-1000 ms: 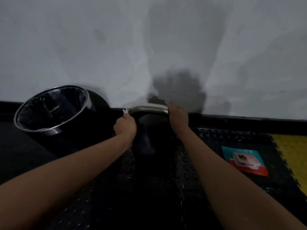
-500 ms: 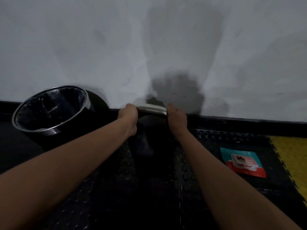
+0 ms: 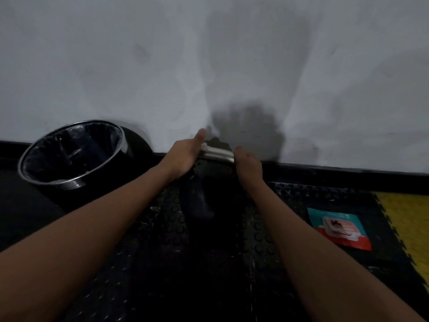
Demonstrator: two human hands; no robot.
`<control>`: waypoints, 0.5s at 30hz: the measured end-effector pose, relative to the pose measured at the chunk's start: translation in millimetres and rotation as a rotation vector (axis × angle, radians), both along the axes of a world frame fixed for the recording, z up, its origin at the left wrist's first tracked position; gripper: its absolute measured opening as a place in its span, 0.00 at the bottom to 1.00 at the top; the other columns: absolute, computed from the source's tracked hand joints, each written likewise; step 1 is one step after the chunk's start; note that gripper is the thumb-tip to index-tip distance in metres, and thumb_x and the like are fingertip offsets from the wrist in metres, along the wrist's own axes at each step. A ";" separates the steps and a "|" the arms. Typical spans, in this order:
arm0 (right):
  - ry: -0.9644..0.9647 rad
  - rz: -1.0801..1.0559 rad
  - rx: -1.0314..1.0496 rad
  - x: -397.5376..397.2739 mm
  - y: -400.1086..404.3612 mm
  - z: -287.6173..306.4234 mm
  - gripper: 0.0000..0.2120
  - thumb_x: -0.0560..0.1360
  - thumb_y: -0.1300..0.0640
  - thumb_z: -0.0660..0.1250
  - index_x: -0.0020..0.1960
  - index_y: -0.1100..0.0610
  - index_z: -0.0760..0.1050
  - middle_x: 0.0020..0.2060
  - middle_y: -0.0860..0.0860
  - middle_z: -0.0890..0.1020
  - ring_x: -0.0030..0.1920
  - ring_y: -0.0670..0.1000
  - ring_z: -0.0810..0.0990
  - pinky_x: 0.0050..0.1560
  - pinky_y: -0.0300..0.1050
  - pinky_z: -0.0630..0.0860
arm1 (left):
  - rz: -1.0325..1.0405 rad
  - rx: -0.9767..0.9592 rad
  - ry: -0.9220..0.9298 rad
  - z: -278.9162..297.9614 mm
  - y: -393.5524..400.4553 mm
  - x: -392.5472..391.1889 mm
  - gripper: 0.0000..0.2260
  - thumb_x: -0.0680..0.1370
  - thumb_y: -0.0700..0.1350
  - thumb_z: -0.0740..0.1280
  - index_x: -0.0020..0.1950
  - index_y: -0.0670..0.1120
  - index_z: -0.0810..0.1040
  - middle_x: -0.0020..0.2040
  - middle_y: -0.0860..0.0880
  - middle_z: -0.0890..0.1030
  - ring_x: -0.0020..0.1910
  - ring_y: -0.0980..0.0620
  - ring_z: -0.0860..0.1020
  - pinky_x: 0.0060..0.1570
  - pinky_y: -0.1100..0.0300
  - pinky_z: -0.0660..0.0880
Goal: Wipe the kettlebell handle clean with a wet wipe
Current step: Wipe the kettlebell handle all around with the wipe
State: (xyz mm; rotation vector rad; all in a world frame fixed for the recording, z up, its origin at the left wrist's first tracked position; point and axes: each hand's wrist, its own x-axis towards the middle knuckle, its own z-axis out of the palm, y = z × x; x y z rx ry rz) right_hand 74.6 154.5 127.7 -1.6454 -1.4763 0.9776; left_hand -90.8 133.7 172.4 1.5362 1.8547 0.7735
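Here, your left hand (image 3: 183,155) pressed the wet wipe (image 3: 204,146) on the kettlebell handle (image 3: 218,154), thumb raised | right hand (image 3: 248,165) clenched round the handle's right end | kettlebell (image 3: 204,196) stood on the floor mat against the wall: likely heavy, rigid, steel slick when wet | bin (image 3: 72,154) near left, open floor right.

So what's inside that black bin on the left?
The bin holds a dark plastic liner, crinkled against its walls. Its bottom is too dark to tell whether any rubbish lies there.
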 end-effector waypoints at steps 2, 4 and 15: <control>0.019 0.004 -0.022 0.1 -0.6 1.6 0.18 0.79 0.51 0.53 0.31 0.50 0.63 0.50 0.65 0.79 0.53 0.63 0.76 0.44 0.45 0.66 | 0.040 -0.039 0.046 -4.2 3.0 -8.7 0.31 0.82 0.62 0.45 0.65 0.43 0.77 0.60 0.39 0.78 0.61 0.42 0.74 0.60 0.55 0.64; 0.039 -0.007 -0.034 1.3 -0.8 3.1 0.17 0.79 0.50 0.54 0.32 0.52 0.65 0.51 0.65 0.79 0.54 0.64 0.77 0.47 0.47 0.72 | 0.091 -0.076 -0.002 -9.0 7.7 -15.7 0.35 0.80 0.66 0.45 0.67 0.42 0.76 0.65 0.38 0.76 0.64 0.41 0.73 0.61 0.55 0.63; 0.144 -0.015 -0.045 -3.2 8.5 3.4 0.16 0.79 0.50 0.55 0.33 0.54 0.68 0.49 0.66 0.80 0.52 0.64 0.78 0.48 0.50 0.75 | -0.066 0.000 0.337 7.8 4.5 17.9 0.29 0.82 0.62 0.45 0.61 0.47 0.79 0.61 0.37 0.79 0.60 0.39 0.76 0.58 0.54 0.69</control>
